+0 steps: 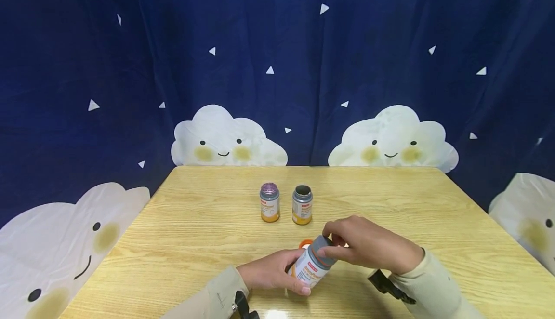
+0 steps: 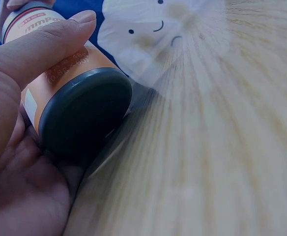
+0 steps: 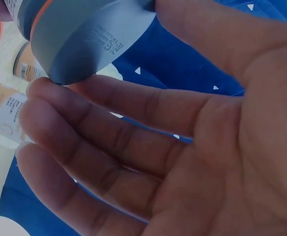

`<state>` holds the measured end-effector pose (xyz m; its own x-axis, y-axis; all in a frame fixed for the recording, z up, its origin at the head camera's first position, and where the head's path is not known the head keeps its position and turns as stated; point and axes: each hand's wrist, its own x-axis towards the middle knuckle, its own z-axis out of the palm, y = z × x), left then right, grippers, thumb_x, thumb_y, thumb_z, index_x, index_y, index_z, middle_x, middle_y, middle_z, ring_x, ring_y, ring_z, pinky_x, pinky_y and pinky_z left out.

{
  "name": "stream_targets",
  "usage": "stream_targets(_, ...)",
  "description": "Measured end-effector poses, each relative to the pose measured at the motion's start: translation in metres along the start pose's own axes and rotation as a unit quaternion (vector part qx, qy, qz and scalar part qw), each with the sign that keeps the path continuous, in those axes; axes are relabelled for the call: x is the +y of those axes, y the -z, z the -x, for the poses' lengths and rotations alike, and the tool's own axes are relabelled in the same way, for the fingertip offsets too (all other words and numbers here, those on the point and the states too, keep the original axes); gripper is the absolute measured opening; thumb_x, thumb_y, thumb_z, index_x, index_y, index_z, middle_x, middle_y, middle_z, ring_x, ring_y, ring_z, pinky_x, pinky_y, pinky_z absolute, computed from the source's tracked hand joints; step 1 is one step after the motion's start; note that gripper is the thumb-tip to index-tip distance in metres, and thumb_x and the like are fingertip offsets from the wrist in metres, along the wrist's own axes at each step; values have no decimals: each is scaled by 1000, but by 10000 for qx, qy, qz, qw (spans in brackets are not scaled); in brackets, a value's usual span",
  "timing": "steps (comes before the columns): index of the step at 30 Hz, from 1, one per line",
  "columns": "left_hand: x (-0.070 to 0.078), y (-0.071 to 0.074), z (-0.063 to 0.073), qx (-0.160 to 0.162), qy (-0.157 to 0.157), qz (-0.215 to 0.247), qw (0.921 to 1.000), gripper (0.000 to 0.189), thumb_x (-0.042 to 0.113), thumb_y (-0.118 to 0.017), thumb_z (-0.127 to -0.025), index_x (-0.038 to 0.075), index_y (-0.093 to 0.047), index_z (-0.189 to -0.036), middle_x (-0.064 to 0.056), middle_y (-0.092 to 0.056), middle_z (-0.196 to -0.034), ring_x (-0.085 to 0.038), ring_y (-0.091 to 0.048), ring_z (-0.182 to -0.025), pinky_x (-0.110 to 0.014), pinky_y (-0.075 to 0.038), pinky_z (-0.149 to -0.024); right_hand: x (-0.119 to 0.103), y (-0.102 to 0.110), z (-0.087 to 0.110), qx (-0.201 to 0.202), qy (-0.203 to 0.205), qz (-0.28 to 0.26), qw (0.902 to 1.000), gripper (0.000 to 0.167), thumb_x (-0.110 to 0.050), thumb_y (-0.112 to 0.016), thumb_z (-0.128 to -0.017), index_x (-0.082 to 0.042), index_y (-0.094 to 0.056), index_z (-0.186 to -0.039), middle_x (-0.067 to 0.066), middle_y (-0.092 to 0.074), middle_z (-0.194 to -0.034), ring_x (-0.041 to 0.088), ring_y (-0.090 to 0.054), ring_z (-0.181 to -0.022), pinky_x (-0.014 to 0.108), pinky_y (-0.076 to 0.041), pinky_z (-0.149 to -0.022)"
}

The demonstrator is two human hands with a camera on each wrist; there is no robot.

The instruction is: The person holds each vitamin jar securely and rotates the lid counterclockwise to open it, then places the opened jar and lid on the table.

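Near the front of the table a white-labelled supplement bottle (image 1: 307, 269) leans to the right in my left hand (image 1: 273, 272). The thumb lies across its label, and its dark base (image 2: 87, 110) faces the left wrist camera. On top is a grey cap (image 1: 322, 245) with an orange ring along its lower edge. My right hand (image 1: 373, 243) pinches this cap between thumb and fingertips; in the right wrist view the cap's top (image 3: 106, 44) shows embossed marks. Partly hidden behind the bottle lies an orange-rimmed round piece (image 1: 306, 243).
Two similar bottles stand upright farther back on the wooden table (image 1: 208, 198). The left bottle (image 1: 270, 208) has a shiny purple top, while the right bottle (image 1: 302, 210) is uncapped with a dark mouth. A navy curtain (image 1: 260, 44) with clouds hangs behind the table.
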<state>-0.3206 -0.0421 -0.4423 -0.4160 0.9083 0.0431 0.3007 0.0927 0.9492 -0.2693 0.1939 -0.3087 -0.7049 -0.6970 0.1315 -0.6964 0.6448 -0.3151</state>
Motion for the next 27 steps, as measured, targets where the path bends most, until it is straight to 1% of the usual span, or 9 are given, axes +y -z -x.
stream_targets(3,0,0,0,22,11,-21,10000,49,35,-71,-88,18,-51,-129,8,-62,-112,-6,-60,-99,-28,-47,-92,0,2,0,-22,118,4,9999,24,-39,-68,-90,-16,-64,-96,-14,-54,-76,0,-48,-65,21,-43,-57)
stream_targets(7,-1,0,0,14,43,-3,10000,48,36,-71,-88,18,-51,-128,8,-62,-112,-7,-60,-99,-28,-48,-92,-1,4,1,-222,48,-231,9995,22,-34,-70,-89,-16,-65,-102,-14,-62,-89,2,-58,-79,25,-50,-69)
stream_targets(10,-1,0,0,45,48,-9,10000,47,34,-72,-88,19,-51,-127,8,-63,-111,-7,-60,-99,-28,-48,-92,-2,5,1,-343,-5,-376,9987,23,-28,-73,-87,-17,-65,-106,-14,-63,-97,3,-61,-88,27,-52,-75)
stream_targets(15,0,0,-1,57,-14,14,10000,49,32,-72,-87,20,-51,-129,7,-63,-112,-7,-60,-100,-28,-46,-93,-4,6,1,-350,-35,-272,9990,32,-19,-78,-82,-19,-64,-111,-15,-62,-102,3,-60,-92,29,-52,-79)
stream_targets(22,-1,0,-1,74,-28,-13,10000,51,34,-72,-87,21,-51,-131,7,-62,-113,-7,-59,-101,-27,-45,-94,-3,5,3,-309,68,-220,9993,40,-12,-79,-79,-21,-62,-114,-16,-60,-106,4,-59,-95,31,-51,-83)
stream_targets(25,-1,0,-1,61,-25,-12,10000,50,34,-72,-87,21,-51,-130,7,-62,-113,-7,-59,-100,-27,-45,-94,-3,5,4,-312,45,-230,9992,40,-13,-79,-79,-21,-62,-114,-17,-60,-106,5,-59,-96,32,-51,-83)
stream_targets(27,-1,0,-1,42,-28,9,10000,49,34,-72,-87,20,-51,-130,7,-62,-112,-7,-59,-100,-28,-45,-94,-3,4,4,-330,-40,-248,9991,38,-18,-79,-80,-21,-61,-114,-16,-60,-105,5,-59,-95,31,-51,-82)
